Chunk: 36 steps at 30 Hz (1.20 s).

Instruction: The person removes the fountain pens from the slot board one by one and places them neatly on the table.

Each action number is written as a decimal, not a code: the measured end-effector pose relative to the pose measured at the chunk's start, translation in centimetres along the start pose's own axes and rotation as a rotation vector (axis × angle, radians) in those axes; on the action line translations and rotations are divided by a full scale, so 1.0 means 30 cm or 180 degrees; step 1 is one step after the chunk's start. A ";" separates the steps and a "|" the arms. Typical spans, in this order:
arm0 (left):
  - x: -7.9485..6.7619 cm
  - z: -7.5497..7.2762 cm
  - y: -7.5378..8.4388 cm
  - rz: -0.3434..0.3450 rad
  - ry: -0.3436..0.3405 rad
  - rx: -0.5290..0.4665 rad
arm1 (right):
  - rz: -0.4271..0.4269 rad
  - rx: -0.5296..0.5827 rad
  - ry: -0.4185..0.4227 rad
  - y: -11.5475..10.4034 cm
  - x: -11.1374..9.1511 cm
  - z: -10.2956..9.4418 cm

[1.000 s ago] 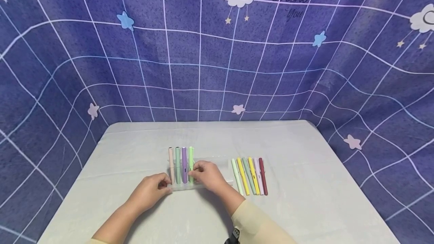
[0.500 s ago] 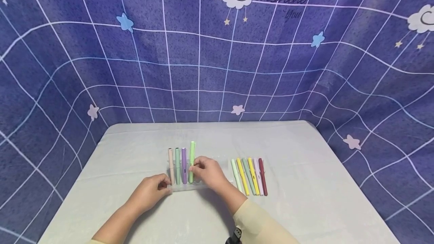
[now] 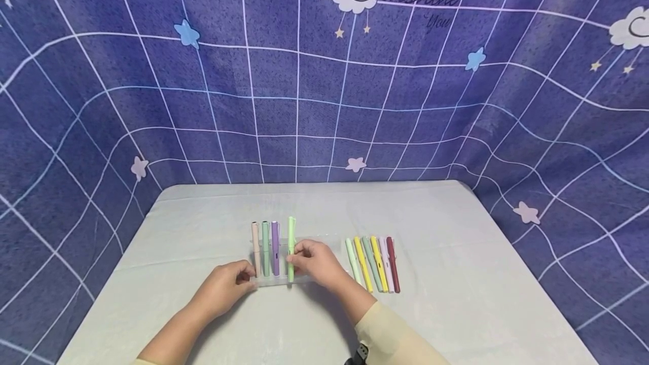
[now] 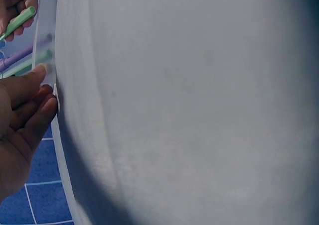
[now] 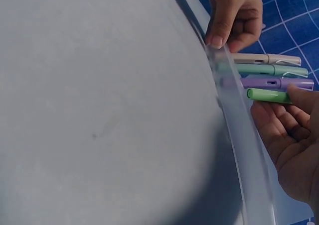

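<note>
My right hand (image 3: 316,262) pinches a bright green pen (image 3: 291,230) between thumb and fingers. The pen stands over the clear plastic pen rack (image 3: 276,281), its lower end overlapping the front edge in the head view. To its left, a beige pen (image 3: 256,235), a teal pen (image 3: 266,235) and a purple pen (image 3: 275,235) sit side by side in the rack. My left hand (image 3: 228,285) grips the rack's front left corner, with the thumb (image 4: 39,71) on top of the clear edge. My right hand covers part of the rack.
Right of the rack, several pens lie in a row on the white table (image 3: 456,275): a pale green pen (image 3: 354,261), two yellow ones, a grey-green one, a lilac one and a dark red pen (image 3: 393,263). A blue patterned curtain (image 3: 314,83) surrounds the table's back and sides.
The green pen has been lifted from its place beside the purple pen and shifted right and toward me in my right hand. My left hand has stayed on the rack's corner.
</note>
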<state>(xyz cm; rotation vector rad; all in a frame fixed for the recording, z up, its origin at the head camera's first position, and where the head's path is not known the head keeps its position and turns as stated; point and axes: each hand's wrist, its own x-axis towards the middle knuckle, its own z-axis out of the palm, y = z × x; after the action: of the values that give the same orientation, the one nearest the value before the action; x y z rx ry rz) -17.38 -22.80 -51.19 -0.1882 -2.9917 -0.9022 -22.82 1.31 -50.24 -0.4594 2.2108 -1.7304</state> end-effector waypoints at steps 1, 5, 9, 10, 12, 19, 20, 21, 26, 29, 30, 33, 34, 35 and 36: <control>0.000 0.000 0.000 -0.0001 0.0001 -0.0004 | 0.0009 -0.0003 0.0006 0.003 -0.002 -0.003; -0.001 -0.001 0.000 -0.0003 0.0003 0.0004 | 0.0024 -0.0066 0.0041 0.013 -0.009 -0.019; -0.003 -0.002 0.000 -0.0010 -0.0004 0.0019 | 0.0065 -0.0085 0.0055 0.022 -0.015 -0.039; -0.003 -0.002 0.000 -0.0007 -0.0006 0.0019 | 0.0075 -0.0084 0.0064 0.023 -0.017 -0.044; -0.003 -0.002 0.000 -0.0004 -0.0008 0.0017 | 0.0081 -0.0072 0.0074 0.025 -0.021 -0.054; 0.001 0.001 -0.004 -0.0009 -0.0008 -0.0010 | 0.0037 -0.0016 0.0110 0.028 -0.037 -0.087; 0.001 0.001 -0.004 -0.0010 -0.0006 -0.0013 | 0.0033 -0.0018 0.0120 0.030 -0.039 -0.091; 0.001 0.001 -0.004 -0.0007 -0.0005 -0.0016 | 0.0030 -0.0028 0.0132 0.032 -0.041 -0.096; -0.001 0.001 -0.004 0.0003 -0.0015 0.0011 | 0.0049 -0.0063 0.0154 0.044 -0.053 -0.118; -0.002 0.001 -0.005 0.0021 -0.0019 0.0034 | 0.0063 -0.0034 0.0165 0.049 -0.060 -0.132; -0.002 0.001 -0.005 0.0027 -0.0016 0.0036 | 0.0061 -0.0028 0.0170 0.050 -0.063 -0.137; -0.001 0.001 -0.005 0.0045 -0.0001 0.0043 | 0.0052 -0.0047 0.0201 0.049 -0.071 -0.150; 0.000 0.001 -0.005 0.0047 0.0003 0.0042 | 0.0053 -0.0058 0.0213 0.048 -0.074 -0.154; 0.000 0.001 -0.005 0.0047 0.0002 0.0045 | 0.0051 -0.0070 0.0227 0.048 -0.077 -0.158; -0.001 0.000 -0.004 0.0049 0.0003 0.0048 | 0.0050 -0.0081 0.0237 0.049 -0.081 -0.163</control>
<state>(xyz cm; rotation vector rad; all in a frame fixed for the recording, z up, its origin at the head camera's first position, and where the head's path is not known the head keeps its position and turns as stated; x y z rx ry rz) -17.37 -22.90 -51.27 -0.2100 -2.9910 -0.8777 -22.78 6.95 -50.45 -0.3886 2.2837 -1.7401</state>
